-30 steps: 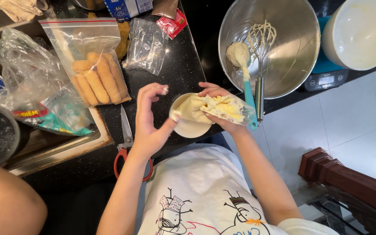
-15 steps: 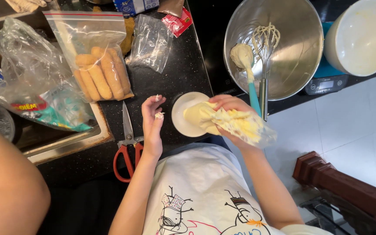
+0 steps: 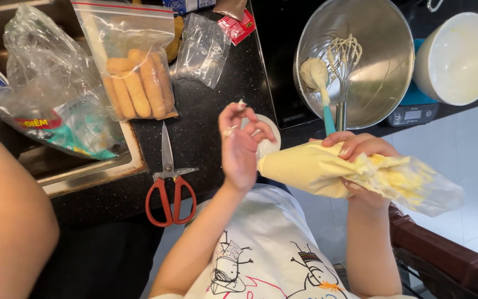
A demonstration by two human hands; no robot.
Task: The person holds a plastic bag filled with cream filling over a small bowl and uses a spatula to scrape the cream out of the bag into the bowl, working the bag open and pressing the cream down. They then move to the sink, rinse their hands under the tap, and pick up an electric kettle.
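Gripping the cream-filled piping bag (image 3: 327, 169) in our right hand (image 3: 360, 152), lifted off the surface (image 3: 211, 111), we are holding our cream-smeared left hand (image 3: 242, 144) open beside its tip, the small white dish (image 3: 266, 145) seemingly unfilled.

Right hand (image 3: 360, 160) grips a cream-filled piping bag (image 3: 316, 169) lying sideways, tip pointing at the left hand (image 3: 239, 147). Left hand's open, cream on the fingertips, small white dish (image 3: 266, 144) right behind it, red-handled scissors (image 3: 170, 182) off to its left.
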